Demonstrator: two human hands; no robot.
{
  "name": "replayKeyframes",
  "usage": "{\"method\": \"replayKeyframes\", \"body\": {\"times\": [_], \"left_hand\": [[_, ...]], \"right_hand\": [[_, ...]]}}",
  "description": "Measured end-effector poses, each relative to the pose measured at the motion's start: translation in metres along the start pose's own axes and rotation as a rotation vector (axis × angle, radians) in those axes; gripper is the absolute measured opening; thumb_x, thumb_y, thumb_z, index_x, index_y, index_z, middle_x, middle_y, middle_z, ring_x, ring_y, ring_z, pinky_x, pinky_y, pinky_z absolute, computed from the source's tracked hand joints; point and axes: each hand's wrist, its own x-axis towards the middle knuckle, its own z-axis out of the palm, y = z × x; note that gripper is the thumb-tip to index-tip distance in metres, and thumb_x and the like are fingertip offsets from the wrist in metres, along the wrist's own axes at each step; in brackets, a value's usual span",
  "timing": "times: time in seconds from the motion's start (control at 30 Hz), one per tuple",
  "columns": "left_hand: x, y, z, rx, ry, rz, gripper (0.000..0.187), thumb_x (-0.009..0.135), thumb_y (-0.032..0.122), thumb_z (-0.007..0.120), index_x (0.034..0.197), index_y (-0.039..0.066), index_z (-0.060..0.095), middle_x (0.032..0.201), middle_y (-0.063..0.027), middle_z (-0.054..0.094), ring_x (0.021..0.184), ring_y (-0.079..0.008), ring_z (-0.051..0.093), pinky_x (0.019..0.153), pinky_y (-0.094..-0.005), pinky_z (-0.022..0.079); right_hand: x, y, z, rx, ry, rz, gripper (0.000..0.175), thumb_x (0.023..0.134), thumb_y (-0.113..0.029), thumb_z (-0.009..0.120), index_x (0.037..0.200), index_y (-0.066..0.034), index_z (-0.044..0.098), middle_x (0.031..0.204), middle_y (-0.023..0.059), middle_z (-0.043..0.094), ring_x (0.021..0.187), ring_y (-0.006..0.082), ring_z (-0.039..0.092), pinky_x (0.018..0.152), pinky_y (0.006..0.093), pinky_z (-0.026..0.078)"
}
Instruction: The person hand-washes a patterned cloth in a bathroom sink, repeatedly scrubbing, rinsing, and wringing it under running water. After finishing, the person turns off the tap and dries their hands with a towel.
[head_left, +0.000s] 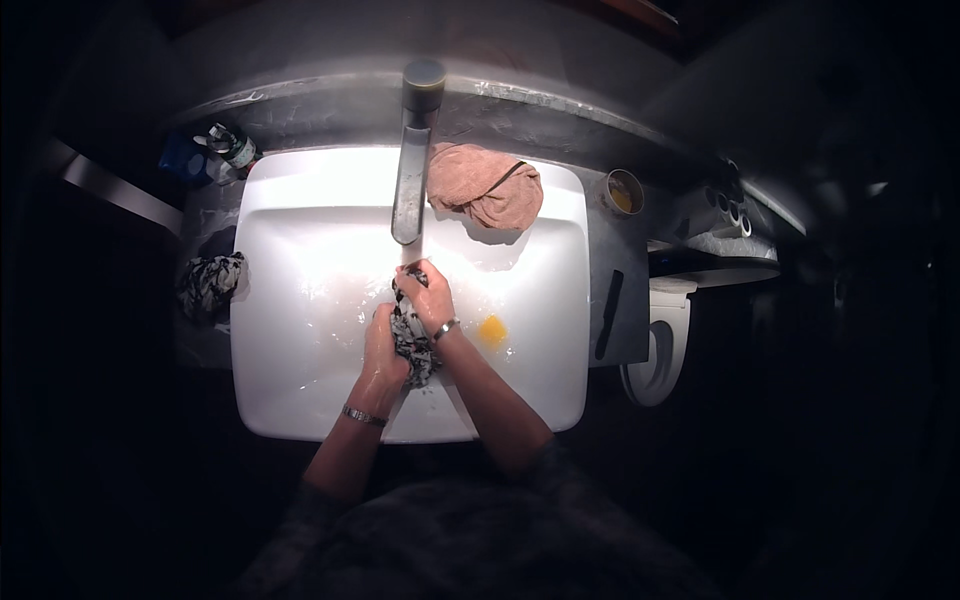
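A wet black-and-white patterned cloth is bunched between my hands in the white sink. My left hand grips its left side, lower down. My right hand holds its upper end, just below the spout of the metal faucet. To the right of my right wrist, a yellow bar of soap lies on the sink's bottom. A bundled pink towel rests on the back rim, right of the faucet. Another black-and-white patterned cloth sits crumpled on the counter at the left.
A bowl with something yellow inside stands on the right counter, behind a long dark flat object. Bottles stand at the back left. A toilet is beyond the counter's right end.
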Motion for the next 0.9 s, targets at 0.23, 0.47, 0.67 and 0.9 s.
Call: {"method": "replayKeyframes", "body": {"times": [0.23,0.47,0.67,0.9], "left_hand": [[0.006,0.007,0.011,-0.249,-0.403,-0.050,0.031,0.098,0.036,0.046,0.084,0.010,0.056,0.077,-0.0045,0.059,0.073,-0.0160,0.061,0.068,-0.0307,0.051],[0.021,-0.012,0.009,-0.252,-0.435,-0.045,0.031,0.097,0.035,0.047,0.086,0.008,0.057,0.075,-0.0027,0.059,0.066,-0.0146,0.059,0.063,-0.0303,0.052],[0.028,-0.025,0.003,0.078,-0.086,0.008,0.030,0.101,0.034,0.040,0.087,0.011,0.054,0.078,-0.0027,0.059,0.074,-0.0148,0.061,0.071,-0.0337,0.053],[0.045,-0.033,-0.007,-0.056,-0.159,-0.013,0.028,0.099,0.031,0.046,0.106,0.007,0.059,0.096,-0.0072,0.064,0.086,-0.0178,0.065,0.081,-0.0360,0.054]], "right_hand": [[0.009,0.023,-0.002,-0.513,0.161,-0.380,0.021,0.081,-0.012,0.065,0.097,-0.0020,0.057,0.091,0.0073,0.061,0.084,0.0156,0.057,0.077,0.0345,0.048],[-0.009,-0.009,0.006,-0.452,0.135,-0.371,0.026,0.077,-0.013,0.070,0.100,-0.0043,0.059,0.100,0.0126,0.060,0.095,0.0263,0.057,0.089,0.0391,0.046],[0.006,-0.023,0.000,-0.393,0.139,-0.071,0.028,0.078,-0.013,0.069,0.101,-0.0022,0.058,0.096,0.0097,0.062,0.093,0.0200,0.060,0.087,0.0310,0.048],[-0.005,-0.022,0.004,-0.678,0.203,-0.350,0.025,0.074,-0.013,0.067,0.095,-0.0033,0.057,0.094,0.0171,0.061,0.088,0.0315,0.060,0.078,0.0399,0.048]]}}
